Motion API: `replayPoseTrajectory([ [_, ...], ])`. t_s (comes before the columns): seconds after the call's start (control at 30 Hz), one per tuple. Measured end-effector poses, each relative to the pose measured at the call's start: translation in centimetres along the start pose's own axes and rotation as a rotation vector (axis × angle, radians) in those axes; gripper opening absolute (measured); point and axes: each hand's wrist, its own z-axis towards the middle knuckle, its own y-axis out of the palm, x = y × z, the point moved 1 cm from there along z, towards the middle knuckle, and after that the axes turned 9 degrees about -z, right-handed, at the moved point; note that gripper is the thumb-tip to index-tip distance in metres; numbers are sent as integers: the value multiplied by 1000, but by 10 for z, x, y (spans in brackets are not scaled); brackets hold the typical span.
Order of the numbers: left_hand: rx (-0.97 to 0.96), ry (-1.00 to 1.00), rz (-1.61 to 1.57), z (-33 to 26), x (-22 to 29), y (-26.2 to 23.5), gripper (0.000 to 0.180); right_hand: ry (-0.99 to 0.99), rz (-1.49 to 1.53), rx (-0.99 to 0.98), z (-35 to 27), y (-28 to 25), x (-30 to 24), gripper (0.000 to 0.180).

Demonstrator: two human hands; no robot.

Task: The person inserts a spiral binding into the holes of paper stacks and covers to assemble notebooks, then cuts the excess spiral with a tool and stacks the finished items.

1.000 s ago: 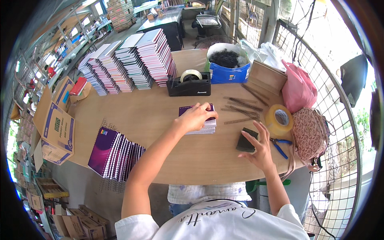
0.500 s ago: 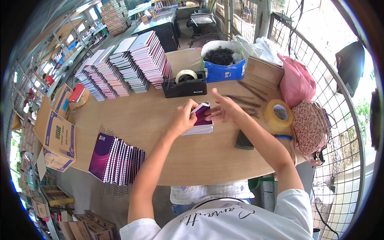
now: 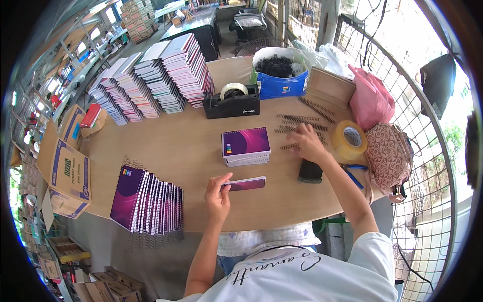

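My left hand (image 3: 218, 201) grips a small purple notebook (image 3: 249, 184) by its left end, near the table's front edge. The notebook is tilted so that mostly its narrow edge shows. My right hand (image 3: 308, 143) is over several loose dark spiral binding coils (image 3: 302, 119), its fingers bent and apart. One coil lies at its fingertips; whether they touch it I cannot tell. Between the hands, farther back, sits a short stack of purple notebooks (image 3: 245, 141).
Fanned notebooks (image 3: 146, 201) with coils lie at the left edge, by an open carton (image 3: 70, 168). Behind stand tall notebook stacks (image 3: 186, 65), a tape dispenser (image 3: 231, 105) and a blue tub (image 3: 282, 83). At right are a tape roll (image 3: 349, 141), pliers (image 3: 353, 177), a black block (image 3: 309, 172) and bags (image 3: 387, 158).
My left hand has come toward me from the stack with a notebook in it. My right hand has left the stack and moved right, down to the coils.
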Motion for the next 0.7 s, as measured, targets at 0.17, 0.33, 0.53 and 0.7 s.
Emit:
replayPoseTrajectory([
  [0.17, 30, -20, 94, 2, 10, 12, 16, -165, -37, -10, 11, -9, -4, 29],
  [0.33, 22, -105, -44, -6, 5, 17, 13, -108, 300, -100, -10, -55, -63, 16],
  [0.53, -8, -27, -52, -4, 0, 15, 11, 133, 636, -260, -17, -47, -81, 21],
  [0.7, -8, -33, -39, -4, 2, 15, 12, 45, 665, -215, -21, -42, -79, 23],
])
